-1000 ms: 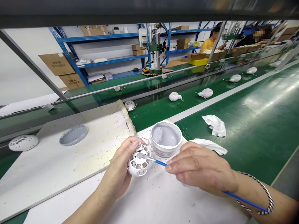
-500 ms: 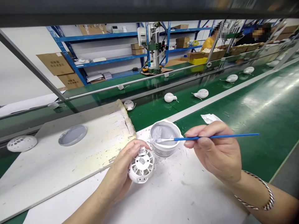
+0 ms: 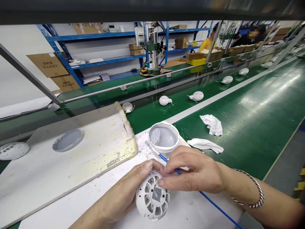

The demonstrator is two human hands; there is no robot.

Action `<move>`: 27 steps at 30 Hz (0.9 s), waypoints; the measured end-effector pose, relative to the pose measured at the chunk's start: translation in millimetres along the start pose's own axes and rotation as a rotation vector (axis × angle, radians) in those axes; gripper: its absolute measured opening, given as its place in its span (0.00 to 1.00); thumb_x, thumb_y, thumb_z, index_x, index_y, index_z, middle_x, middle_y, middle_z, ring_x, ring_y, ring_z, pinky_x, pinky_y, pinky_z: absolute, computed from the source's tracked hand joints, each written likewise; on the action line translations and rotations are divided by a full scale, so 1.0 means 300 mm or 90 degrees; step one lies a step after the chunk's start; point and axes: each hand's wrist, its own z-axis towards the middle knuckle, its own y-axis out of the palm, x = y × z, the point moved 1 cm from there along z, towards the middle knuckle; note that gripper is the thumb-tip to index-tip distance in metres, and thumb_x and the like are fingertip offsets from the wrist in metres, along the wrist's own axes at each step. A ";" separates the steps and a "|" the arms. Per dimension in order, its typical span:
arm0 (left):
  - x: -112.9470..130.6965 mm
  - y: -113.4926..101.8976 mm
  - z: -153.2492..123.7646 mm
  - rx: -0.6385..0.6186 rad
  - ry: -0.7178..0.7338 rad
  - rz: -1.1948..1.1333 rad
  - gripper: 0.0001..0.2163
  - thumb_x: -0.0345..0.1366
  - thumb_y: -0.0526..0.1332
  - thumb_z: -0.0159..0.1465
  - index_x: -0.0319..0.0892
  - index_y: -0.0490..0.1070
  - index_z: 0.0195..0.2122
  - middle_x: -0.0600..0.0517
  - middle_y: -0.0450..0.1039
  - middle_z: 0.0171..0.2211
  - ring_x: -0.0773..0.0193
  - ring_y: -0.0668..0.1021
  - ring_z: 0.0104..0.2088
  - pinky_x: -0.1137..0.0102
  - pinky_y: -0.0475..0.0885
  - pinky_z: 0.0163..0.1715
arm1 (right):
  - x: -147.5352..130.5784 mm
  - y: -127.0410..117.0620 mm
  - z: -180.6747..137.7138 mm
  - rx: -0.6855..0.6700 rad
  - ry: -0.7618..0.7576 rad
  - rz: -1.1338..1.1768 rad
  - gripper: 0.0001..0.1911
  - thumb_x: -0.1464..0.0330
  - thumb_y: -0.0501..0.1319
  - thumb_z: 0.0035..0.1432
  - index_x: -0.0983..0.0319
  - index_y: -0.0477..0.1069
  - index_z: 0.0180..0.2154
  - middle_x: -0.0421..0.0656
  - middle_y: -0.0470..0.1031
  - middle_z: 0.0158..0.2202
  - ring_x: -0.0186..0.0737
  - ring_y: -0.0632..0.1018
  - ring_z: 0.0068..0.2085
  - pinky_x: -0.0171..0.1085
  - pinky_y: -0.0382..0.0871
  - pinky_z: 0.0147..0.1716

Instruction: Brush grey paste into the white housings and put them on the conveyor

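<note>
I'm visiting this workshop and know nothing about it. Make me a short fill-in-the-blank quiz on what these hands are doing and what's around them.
1. The left hand holds a white slotted housing, while the right hand grips a brush with a ____ handle.
2. The round tub behind the hands contains ____ paste.
3. To the tub's right lie ____ crumpled white cloths.
4. Beyond the bench, a ____ conveyor belt carries more white housings.

Missing words: blue; grey; two; green.
</note>
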 end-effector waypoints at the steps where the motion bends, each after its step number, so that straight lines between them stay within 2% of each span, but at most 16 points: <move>1: 0.003 0.000 0.001 0.001 -0.001 -0.007 0.21 0.53 0.52 0.64 0.43 0.76 0.42 0.47 0.75 0.37 0.64 0.72 0.32 0.72 0.67 0.33 | 0.000 -0.001 0.000 -0.007 -0.014 -0.021 0.07 0.69 0.62 0.61 0.62 0.73 0.42 0.40 0.76 0.33 0.32 0.75 0.34 0.31 0.71 0.32; 5: 0.017 0.008 0.000 0.008 -0.031 0.076 0.21 0.53 0.52 0.65 0.44 0.75 0.43 0.47 0.73 0.38 0.62 0.71 0.35 0.71 0.67 0.34 | -0.006 -0.010 0.008 -0.023 -0.144 -0.110 0.05 0.72 0.63 0.60 0.63 0.76 0.40 0.40 0.77 0.31 0.33 0.75 0.33 0.32 0.70 0.31; 8: 0.024 0.011 -0.004 0.004 -0.036 0.104 0.20 0.53 0.53 0.64 0.43 0.75 0.39 0.48 0.71 0.36 0.61 0.70 0.37 0.71 0.66 0.35 | -0.012 -0.025 0.013 -0.032 -0.190 -0.150 0.06 0.75 0.59 0.61 0.64 0.76 0.37 0.41 0.77 0.30 0.35 0.75 0.32 0.34 0.70 0.31; 12: 0.018 0.018 -0.014 0.010 0.023 0.066 0.15 0.50 0.60 0.62 0.49 0.67 0.45 0.54 0.68 0.33 0.67 0.68 0.31 0.74 0.63 0.31 | -0.018 -0.037 0.005 -0.009 -0.182 -0.206 0.11 0.76 0.53 0.64 0.67 0.75 0.38 0.45 0.78 0.31 0.38 0.74 0.32 0.37 0.71 0.31; 15: 0.007 0.027 -0.020 0.068 0.112 0.113 0.18 0.42 0.65 0.59 0.55 0.62 0.48 0.55 0.70 0.38 0.67 0.70 0.33 0.74 0.65 0.34 | -0.032 -0.025 -0.003 0.035 -0.159 -0.224 0.15 0.76 0.48 0.64 0.70 0.74 0.39 0.47 0.76 0.29 0.40 0.73 0.30 0.39 0.70 0.29; 20: -0.001 0.033 -0.021 0.133 0.188 0.169 0.15 0.39 0.64 0.61 0.54 0.61 0.46 0.55 0.71 0.41 0.66 0.73 0.35 0.73 0.68 0.35 | -0.061 -0.005 -0.005 0.037 -0.169 -0.261 0.20 0.76 0.44 0.65 0.73 0.74 0.41 0.47 0.75 0.27 0.40 0.71 0.28 0.40 0.69 0.28; 27: 0.004 0.028 -0.034 0.175 0.211 0.153 0.12 0.37 0.65 0.60 0.52 0.62 0.42 0.57 0.69 0.36 0.70 0.70 0.32 0.76 0.67 0.32 | -0.040 0.027 -0.019 0.065 -0.167 -0.285 0.19 0.77 0.45 0.65 0.72 0.73 0.45 0.44 0.74 0.28 0.38 0.70 0.30 0.40 0.70 0.30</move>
